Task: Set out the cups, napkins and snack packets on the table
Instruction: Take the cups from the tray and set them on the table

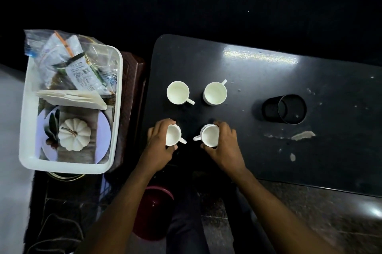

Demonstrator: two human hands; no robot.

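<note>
Four white cups are seen standing upright on the black table (268, 79), arranged as a square near its left end. The near-left cup (172, 134) is gripped around its outer side by the left hand (160, 146), whose fingers are curled against the wall and rim; its handle is pointed right. The near-right cup (210, 135) is clasped the same way by the right hand (224, 146), fingers wrapped on the far and right side, thumb on the near side; its handle is pointed left, so the two handles are turned toward each other without touching. Behind them, the far-left cup (178, 92) and the far-right cup (215, 93) are left untouched, well apart from the hands; all four appear empty.

To the right on the table, a black cylindrical holder (289, 112) is seen, apparently with nothing in it.

Left of the table, a white plastic tub (23, 121) is set on a dark brown stand (132, 92). In its far end, snack packets (82, 75) are held inside a clear plastic bag (41, 46). Folded pale napkins (72, 98) are laid across the middle. At the near end, a round pale plate (104, 129) is lying, and on it a small white pumpkin (74, 134) with dark leaves beside it.
</note>
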